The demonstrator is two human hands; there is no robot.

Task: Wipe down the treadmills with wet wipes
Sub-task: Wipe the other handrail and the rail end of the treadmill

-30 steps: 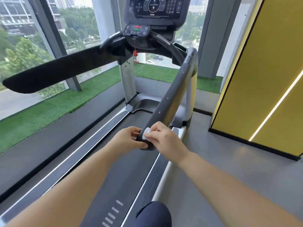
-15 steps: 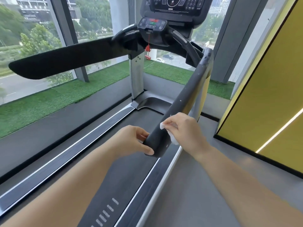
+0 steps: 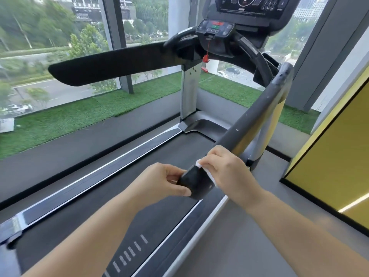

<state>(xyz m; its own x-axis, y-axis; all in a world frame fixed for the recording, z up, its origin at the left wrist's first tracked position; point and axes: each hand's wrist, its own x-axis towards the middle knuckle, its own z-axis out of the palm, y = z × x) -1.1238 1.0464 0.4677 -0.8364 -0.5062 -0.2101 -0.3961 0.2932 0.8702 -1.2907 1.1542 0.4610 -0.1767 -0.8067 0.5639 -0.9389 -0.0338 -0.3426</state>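
Note:
A treadmill fills the view, its dark belt running under me. Its right handrail slopes down towards me and ends in a black tip. My right hand wraps over the rail just above that tip and holds a white wet wipe against it; only the wipe's edges show. My left hand pinches the tip from the left, thumb below. The left handrail sticks out at the upper left. The console is at the top.
A window wall with a strip of green turf runs along the left and far side. A yellow wall panel stands to the right. Grey floor lies between it and the treadmill's side rail. A red safety clip hangs under the console.
My right hand has slid with the wipe from the rail's tip a little up the rail. My left hand keeps its hold on the tip. The view has shifted left and closer.

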